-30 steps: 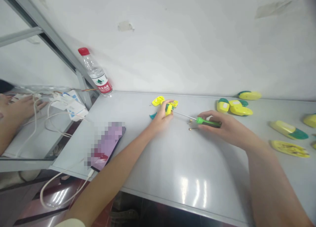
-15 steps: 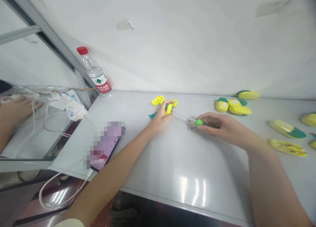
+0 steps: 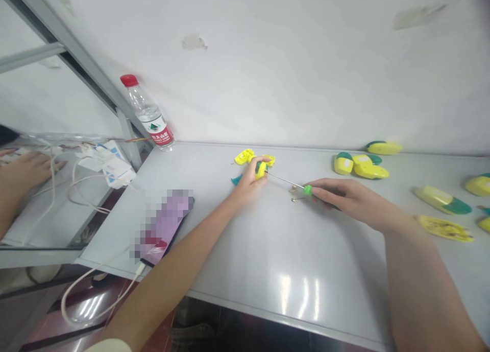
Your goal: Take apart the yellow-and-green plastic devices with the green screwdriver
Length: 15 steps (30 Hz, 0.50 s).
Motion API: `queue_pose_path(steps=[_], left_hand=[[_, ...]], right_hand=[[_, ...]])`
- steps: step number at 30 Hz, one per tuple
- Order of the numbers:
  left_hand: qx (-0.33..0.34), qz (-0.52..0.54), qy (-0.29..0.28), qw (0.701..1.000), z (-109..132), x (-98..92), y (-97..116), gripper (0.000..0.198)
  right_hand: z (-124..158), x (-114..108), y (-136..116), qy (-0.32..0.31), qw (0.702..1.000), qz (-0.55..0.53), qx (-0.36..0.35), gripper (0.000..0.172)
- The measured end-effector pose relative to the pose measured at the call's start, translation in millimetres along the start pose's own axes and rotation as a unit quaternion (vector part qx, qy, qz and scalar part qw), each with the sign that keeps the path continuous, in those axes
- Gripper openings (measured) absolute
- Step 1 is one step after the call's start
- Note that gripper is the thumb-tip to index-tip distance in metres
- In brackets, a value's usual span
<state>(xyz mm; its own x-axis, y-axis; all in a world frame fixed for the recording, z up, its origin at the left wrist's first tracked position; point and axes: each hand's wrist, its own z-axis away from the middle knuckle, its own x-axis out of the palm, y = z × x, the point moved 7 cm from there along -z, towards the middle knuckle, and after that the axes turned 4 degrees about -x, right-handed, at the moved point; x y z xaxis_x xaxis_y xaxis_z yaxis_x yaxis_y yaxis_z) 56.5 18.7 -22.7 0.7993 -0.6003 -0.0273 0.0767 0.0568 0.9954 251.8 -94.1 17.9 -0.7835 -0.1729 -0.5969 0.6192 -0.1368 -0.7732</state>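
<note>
Background: a white plastered wall [image 3: 268, 61] with peeling patches is seen at 12 o'clock, rising behind a pale grey bench top [image 3: 268, 301].

Left hand [image 3: 248, 183]: the fingers are curled closely and the thumb is pressed over a yellow-and-green plastic part [image 3: 261, 170], which is firmly held.

Right hand [image 3: 346, 198]: the fingers are closed around a green-handled screwdriver [image 3: 307, 190], which is gripped with its handle largely covered.

Screwdriver shaft: it is pointed at about 10 o'clock from the right hand, and its tip is brought to the held part; whether contact is made cannot be told.

Beside the hands: two small metal fittings [image 3: 294, 193] are placed just below the shaft. Two yellow plastic pieces [image 3: 245, 156] and a teal piece [image 3: 236, 180] are seen around the left hand, from 12 to 9 o'clock.

Further along the bench: yellow-and-green plastic shells [image 3: 362, 165] are laid out at 3 o'clock from the right hand.

Left end of the bench: a water bottle [image 3: 147, 114] with a red cap is stood at 10 o'clock, and a pixelated phone [image 3: 164, 227] is laid at 8 o'clock, with a white cable [image 3: 95, 290] hanging from it.

Beyond the metal frame: a hand [image 3: 25, 176] is seen among cables; whether it is a reflection or another person's cannot be told.
</note>
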Motion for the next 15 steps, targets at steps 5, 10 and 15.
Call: queue_pose_path(steps=[5, 10, 15], left_hand=[[-0.007, 0.007, -0.001, 1.0, -0.5, 0.6, -1.1, 0.056], [-0.053, 0.081, 0.013, 0.995, 1.5, 1.1, 2.5, 0.054], [-0.058, 0.182, -0.027, 0.981, 0.9, -0.7, 8.7, 0.052]], right_hand=[[-0.6, -8.9, 0.5, 0.066, 0.997, -0.016, -0.038, 0.046], [-1.4, -9.8, 2.8, 0.057, 0.998, -0.01, -0.03, 0.045], [0.5, -12.1, 0.5, 0.072, 0.997, -0.025, -0.008, 0.052]])
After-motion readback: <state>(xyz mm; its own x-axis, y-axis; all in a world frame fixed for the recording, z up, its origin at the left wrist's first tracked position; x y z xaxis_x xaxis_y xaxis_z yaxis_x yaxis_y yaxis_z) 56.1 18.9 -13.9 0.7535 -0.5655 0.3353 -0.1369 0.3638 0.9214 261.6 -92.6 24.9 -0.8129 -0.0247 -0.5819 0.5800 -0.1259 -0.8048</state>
